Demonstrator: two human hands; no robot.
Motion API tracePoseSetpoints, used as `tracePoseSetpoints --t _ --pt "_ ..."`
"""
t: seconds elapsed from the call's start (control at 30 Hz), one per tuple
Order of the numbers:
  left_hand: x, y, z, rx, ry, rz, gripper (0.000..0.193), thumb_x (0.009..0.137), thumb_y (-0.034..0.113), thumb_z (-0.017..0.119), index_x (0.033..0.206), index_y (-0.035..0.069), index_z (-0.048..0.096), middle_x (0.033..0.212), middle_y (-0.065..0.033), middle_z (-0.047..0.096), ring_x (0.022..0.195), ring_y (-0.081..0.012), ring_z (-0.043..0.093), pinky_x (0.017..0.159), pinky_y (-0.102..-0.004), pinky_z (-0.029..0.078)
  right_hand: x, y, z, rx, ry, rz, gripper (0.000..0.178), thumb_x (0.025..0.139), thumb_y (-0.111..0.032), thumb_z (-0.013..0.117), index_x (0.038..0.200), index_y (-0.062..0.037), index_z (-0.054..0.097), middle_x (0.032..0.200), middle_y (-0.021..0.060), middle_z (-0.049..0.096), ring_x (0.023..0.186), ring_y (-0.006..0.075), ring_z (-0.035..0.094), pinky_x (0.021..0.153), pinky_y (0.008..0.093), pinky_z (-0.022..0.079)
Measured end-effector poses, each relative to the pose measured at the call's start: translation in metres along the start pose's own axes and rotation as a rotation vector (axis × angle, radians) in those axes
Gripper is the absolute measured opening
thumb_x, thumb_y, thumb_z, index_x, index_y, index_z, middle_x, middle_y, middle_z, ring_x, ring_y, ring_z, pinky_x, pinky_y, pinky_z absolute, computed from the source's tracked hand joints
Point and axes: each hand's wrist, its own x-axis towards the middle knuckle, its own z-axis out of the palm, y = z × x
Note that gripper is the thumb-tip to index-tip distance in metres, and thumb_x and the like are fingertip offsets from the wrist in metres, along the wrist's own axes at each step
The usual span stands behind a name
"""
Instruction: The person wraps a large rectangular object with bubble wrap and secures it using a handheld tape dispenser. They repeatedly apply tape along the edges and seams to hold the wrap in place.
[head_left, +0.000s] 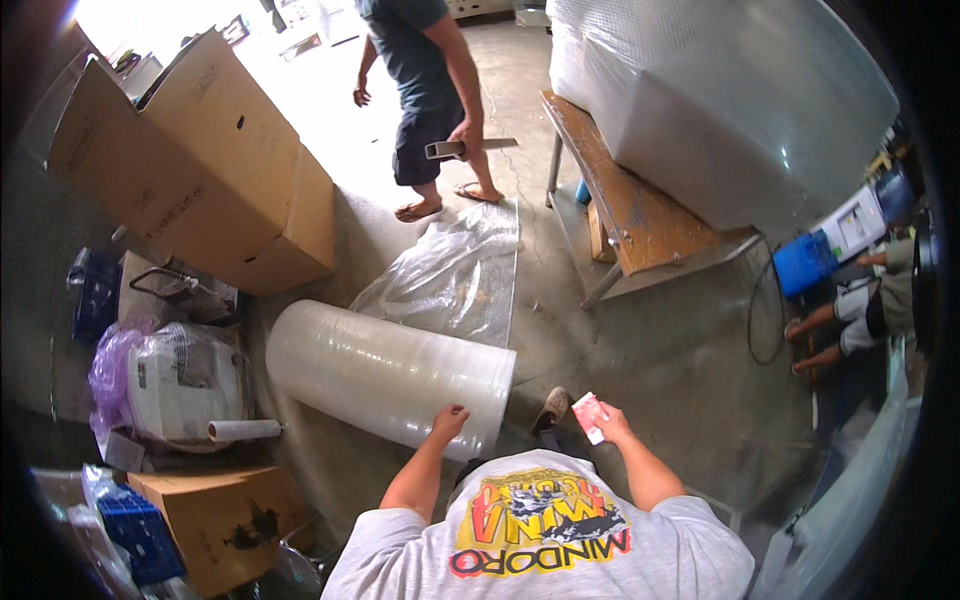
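Note:
A big roll of bubble wrap [390,365] lies on the floor in front of me, with a loose sheet [450,275] spread away from its far side. Over the roll's near right part is my left hand [450,421], its fingers curled together; whether anything is between them, or whether it touches the roll, I cannot make out. To the right of the roll, my right hand [614,426] grips a small flat red-and-white packet [590,416] between thumb and fingers. My shoe [552,408] shows just left of that packet.
Ahead, a person [425,100] carries a metal tube [470,149]. Large cardboard boxes [220,170] stand at left, above a plastic-wrapped machine [190,385]. At right, a wooden table [660,215] bears a bubble-wrapped bulk [720,110]; another person [885,300] is at far right.

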Motion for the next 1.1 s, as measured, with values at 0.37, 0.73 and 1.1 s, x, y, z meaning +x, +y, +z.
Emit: tracePoseSetpoints --t 0.37,0.73,1.1 --pt "-0.047 -0.017 0.007 0.012 -0.447 0.088 0.045 0.091 0.038 0.069 0.120 0.003 0.067 0.104 -0.0105 0.073 0.093 -0.0247 0.069 0.080 -0.0380 0.055 -0.187 0.002 0.112 0.104 0.206 -0.006 0.065 0.088 -0.025 0.073 0.142 0.0040 0.049 0.130 0.0223 0.064 0.119 0.0257 0.063 0.103 0.0339 0.047" --pt "-0.187 0.158 0.066 -0.389 -1.442 -0.181 0.064 0.102 0.059 0.043 0.138 0.007 0.054 0.131 -0.0071 0.062 0.116 -0.0193 0.059 0.101 -0.0373 0.045 -0.322 -0.031 0.105 0.342 0.343 -0.273 0.064 0.093 -0.030 0.069 0.143 0.0033 0.047 0.130 0.0223 0.064 0.120 0.0260 0.063 0.102 0.0355 0.047" --pt "-0.322 0.112 0.156 -0.169 -1.506 -0.111 0.031 0.099 0.033 0.063 0.117 0.009 0.065 0.103 -0.0005 0.069 0.095 -0.0136 0.066 0.085 -0.0328 0.054 -0.471 0.069 0.125 0.366 0.398 -0.147 0.068 0.090 -0.036 0.069 0.143 0.0014 0.048 0.131 0.0260 0.062 0.120 0.0330 0.063 0.100 0.0367 0.048"
